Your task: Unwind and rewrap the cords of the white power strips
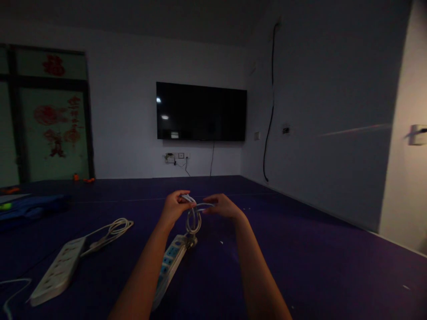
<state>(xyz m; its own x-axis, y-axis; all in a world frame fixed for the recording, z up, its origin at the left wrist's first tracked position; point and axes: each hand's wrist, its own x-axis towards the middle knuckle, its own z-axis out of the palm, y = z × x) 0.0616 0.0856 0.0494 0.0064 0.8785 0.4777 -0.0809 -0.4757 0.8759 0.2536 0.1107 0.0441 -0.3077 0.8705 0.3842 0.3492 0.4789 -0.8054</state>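
My left hand (175,206) is closed on the top of a coiled white cord (193,219). That cord belongs to a white power strip with blue sockets (169,261), which lies on the dark purple floor (300,249) under my left forearm. Just to the right, my right hand (223,206) pinches a loop of the same cord. The two hands are a short gap apart, both held a little above the floor.
A second white power strip (60,269) with its bundled cord (113,229) lies on the floor at the left. Blue items (31,206) sit at the far left. A black TV (201,111) hangs on the far wall.
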